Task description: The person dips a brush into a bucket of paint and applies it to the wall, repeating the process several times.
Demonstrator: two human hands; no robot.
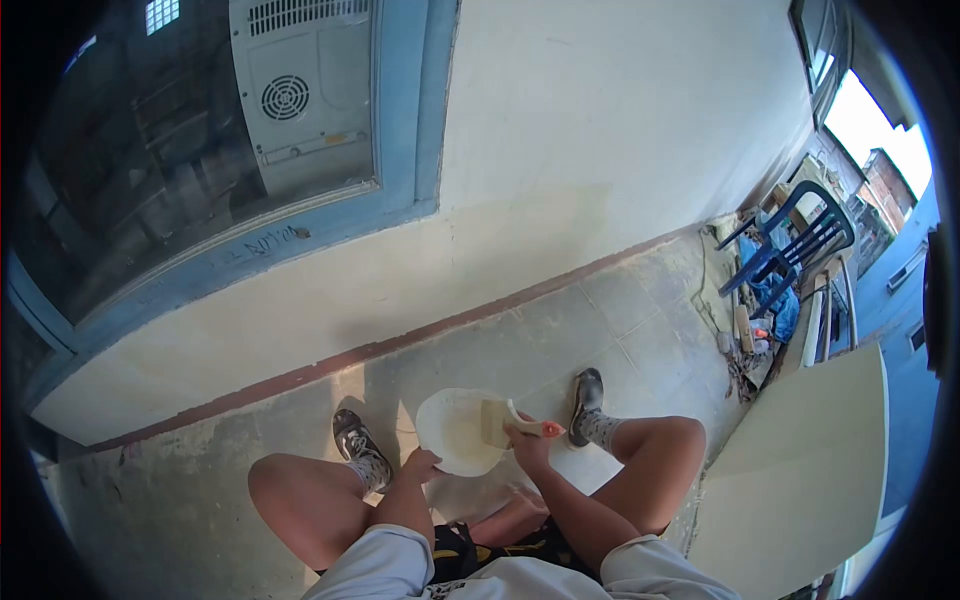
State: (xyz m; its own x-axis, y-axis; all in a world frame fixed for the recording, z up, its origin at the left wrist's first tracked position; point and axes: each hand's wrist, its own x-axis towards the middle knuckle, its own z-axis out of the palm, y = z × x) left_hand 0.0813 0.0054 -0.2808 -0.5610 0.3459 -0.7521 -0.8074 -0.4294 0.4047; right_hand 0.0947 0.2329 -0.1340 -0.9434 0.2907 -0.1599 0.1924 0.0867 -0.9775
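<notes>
Lower centre: the right hand (pixel 528 445) grips a paintbrush (pixel 495 422) in a paint tub (pixel 445 432).
The left hand (pixel 420 463) clasps the rim, fingers closed; holding it steady should keep dipping tidy.

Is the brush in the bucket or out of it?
In: the brush bristles lie within the bucket rim, the handle sticking out in the right hand. The left hand holds the rim.

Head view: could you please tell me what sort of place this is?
Likely an outdoor passage beside a house: a pale outer wall with a blue-framed window, a tiled floor, and a blue chair in daylight. The right hand holds a brush over a white bowl.
</notes>
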